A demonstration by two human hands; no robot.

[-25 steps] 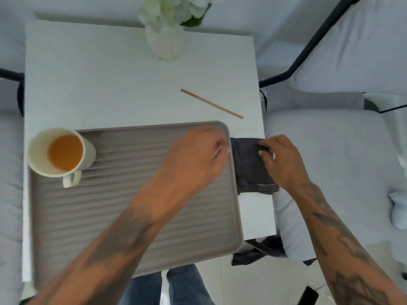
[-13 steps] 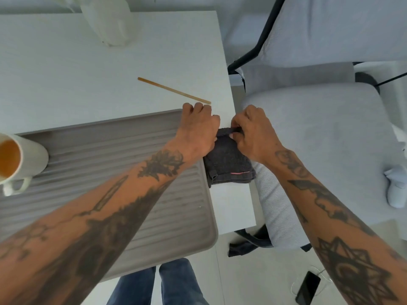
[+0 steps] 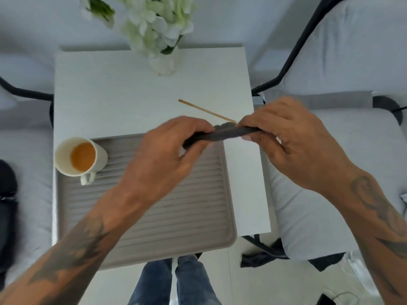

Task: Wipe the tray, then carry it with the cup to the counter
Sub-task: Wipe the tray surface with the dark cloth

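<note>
A grey ribbed tray (image 3: 176,216) lies on the near half of the small white table (image 3: 132,95). A white cup (image 3: 77,158) with amber liquid stands in the tray's far left corner, its handle toward me. I hold a dark grey cloth (image 3: 222,134) in the air above the tray's far right corner, stretched between both hands. My left hand (image 3: 167,155) grips its left end and my right hand (image 3: 295,139) pinches its right end.
A thin wooden stick (image 3: 204,110) lies on the table beyond the tray. A white vase (image 3: 164,64) of pale flowers stands at the far edge. Grey cushioned chairs (image 3: 330,172) flank the table. A dark cloth (image 3: 264,256) and a phone (image 3: 326,300) lie on the floor.
The cloth lay folded on the table beside the tray; both hands took hold of it and lifted it, and it now hangs stretched between them above the tray's corner.
</note>
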